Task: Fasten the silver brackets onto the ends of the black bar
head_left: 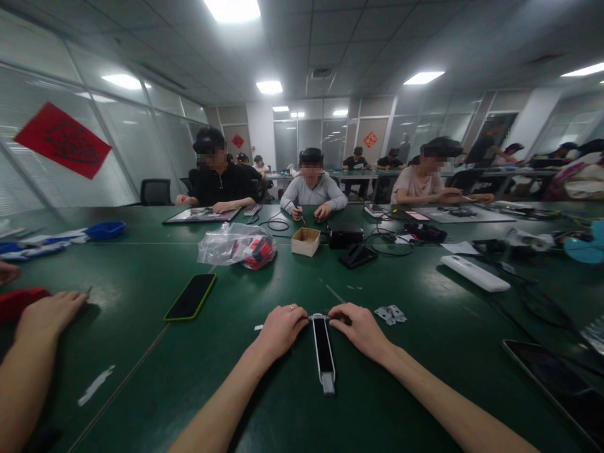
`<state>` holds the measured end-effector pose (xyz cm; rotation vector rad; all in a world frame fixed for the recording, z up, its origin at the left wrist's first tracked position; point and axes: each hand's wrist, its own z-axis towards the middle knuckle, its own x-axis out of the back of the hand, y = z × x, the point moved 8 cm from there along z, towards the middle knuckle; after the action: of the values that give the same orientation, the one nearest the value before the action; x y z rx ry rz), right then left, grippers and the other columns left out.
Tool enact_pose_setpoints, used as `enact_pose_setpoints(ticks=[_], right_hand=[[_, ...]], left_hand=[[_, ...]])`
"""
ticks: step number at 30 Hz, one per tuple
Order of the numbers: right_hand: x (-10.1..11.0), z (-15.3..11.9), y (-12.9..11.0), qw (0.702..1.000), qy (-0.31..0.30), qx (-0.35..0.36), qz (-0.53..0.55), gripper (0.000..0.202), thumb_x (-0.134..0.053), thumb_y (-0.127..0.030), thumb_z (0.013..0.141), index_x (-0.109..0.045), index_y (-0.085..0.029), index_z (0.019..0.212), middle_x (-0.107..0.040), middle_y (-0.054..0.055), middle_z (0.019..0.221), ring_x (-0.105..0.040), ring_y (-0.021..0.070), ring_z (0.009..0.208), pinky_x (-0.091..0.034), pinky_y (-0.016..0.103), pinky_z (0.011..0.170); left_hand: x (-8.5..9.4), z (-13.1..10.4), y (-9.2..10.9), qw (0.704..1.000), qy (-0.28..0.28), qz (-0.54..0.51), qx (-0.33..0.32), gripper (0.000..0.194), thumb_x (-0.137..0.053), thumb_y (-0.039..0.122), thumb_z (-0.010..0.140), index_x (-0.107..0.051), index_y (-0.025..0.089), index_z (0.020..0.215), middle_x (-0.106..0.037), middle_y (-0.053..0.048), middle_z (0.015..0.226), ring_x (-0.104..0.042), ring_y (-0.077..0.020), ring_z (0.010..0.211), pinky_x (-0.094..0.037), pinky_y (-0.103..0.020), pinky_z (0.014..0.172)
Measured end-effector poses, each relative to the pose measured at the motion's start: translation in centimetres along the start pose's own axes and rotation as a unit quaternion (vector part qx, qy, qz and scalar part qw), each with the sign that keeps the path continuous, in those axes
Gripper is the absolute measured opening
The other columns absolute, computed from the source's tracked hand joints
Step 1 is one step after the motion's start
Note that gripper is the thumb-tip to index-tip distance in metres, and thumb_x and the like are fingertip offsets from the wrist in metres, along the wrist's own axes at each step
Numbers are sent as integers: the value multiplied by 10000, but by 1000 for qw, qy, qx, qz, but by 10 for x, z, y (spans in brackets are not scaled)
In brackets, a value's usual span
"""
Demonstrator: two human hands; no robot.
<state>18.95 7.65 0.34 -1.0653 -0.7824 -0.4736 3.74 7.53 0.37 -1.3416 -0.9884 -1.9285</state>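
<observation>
A long, narrow black bar with a pale rim and a grey block at its near end (323, 349) lies on the green table in front of me, pointing toward me. My left hand (282, 328) is closed, its thumb and fingertips pinched at the left side of the bar's far end. From the other side my right hand (359, 328) pinches the right side of that same end. What exactly lies between the fingertips is too small to make out. Just beyond my right hand are small flat silvery pieces (391, 314).
A phone in a lime-edged case (191, 297), a plastic bag with red items (238, 246) and a small box (306, 242) lie ahead. At left is another person's hand (54, 311). A white device (474, 273) and a dark phone (557, 384) are at right. People sit opposite.
</observation>
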Motion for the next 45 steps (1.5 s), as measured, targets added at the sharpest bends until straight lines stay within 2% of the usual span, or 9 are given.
enact_pose_setpoints(ticks=[13, 24, 27, 29, 33, 35, 40, 42, 45], right_hand=[[0, 1, -6, 1000, -8, 9, 3, 142, -579, -261, 822, -637, -221, 946, -645, 18, 910, -580, 159, 814, -467, 306, 745], [0, -1, -12, 998, -13, 52, -34, 175, -572, -252, 833, -629, -214, 994, -650, 28, 956, -574, 172, 895, -449, 321, 806], [7, 0, -16, 995, -17, 75, -59, 225, -571, -285, 836, -618, -207, 1042, -651, 46, 1003, -565, 188, 931, -445, 343, 820], [20, 1, -14, 993, -1, 86, -85, 260, -548, -314, 850, -609, -195, 1072, -650, 65, 1031, -555, 202, 962, -436, 365, 836], [60, 4, 7, 982, 60, 56, -170, 254, -461, -306, 885, -623, -176, 1031, -654, 85, 1023, -543, 219, 975, -420, 380, 827], [76, 3, 25, 973, 62, 15, -221, 242, -467, -304, 869, -638, -183, 989, -663, 82, 961, -550, 228, 930, -415, 378, 798], [84, -5, 68, 953, -60, -106, -278, 229, -536, -355, 806, -666, -191, 898, -655, 91, 872, -576, 246, 849, -418, 334, 680], [84, -9, 76, 951, -92, -134, -263, 226, -538, -354, 801, -667, -196, 899, -655, 96, 896, -588, 240, 842, -417, 315, 654], [83, -12, 79, 953, -105, -150, -243, 190, -511, -286, 809, -663, -210, 894, -659, 85, 898, -599, 212, 801, -404, 287, 618]], left_hand=[[2, 0, 2, 1000, -2, -4, 0, 154, -449, 263, 918, -595, 216, 928, -625, -4, 891, -571, -146, 819, -396, -254, 727], [5, -1, 5, 1000, -5, 7, 5, 191, -426, 284, 924, -601, 212, 951, -629, -16, 904, -574, -156, 820, -400, -272, 727], [5, -1, 5, 1000, -8, 13, 9, 199, -422, 290, 924, -603, 213, 952, -629, -20, 900, -573, -158, 812, -402, -274, 717], [6, -1, 4, 1000, -10, 13, 10, 201, -421, 295, 923, -601, 215, 962, -628, -24, 911, -573, -157, 814, -403, -272, 718], [8, -1, 3, 1000, -11, 7, 10, 187, -438, 298, 915, -599, 222, 971, -625, -20, 928, -572, -157, 816, -406, -274, 723], [8, -2, 3, 1000, -11, 7, 12, 176, -451, 294, 907, -599, 224, 972, -624, -20, 931, -571, -157, 822, -408, -274, 726], [9, -2, 3, 1000, -16, 3, 15, 166, -463, 286, 901, -599, 229, 976, -625, -18, 943, -569, -155, 830, -408, -273, 733], [8, -2, 3, 1000, -16, 6, 16, 162, -459, 280, 903, -599, 229, 968, -626, -15, 936, -570, -156, 831, -408, -274, 733], [6, -1, 1, 1000, -17, 12, 15, 164, -448, 271, 910, -599, 226, 954, -628, -15, 924, -571, -157, 833, -407, -272, 735]])
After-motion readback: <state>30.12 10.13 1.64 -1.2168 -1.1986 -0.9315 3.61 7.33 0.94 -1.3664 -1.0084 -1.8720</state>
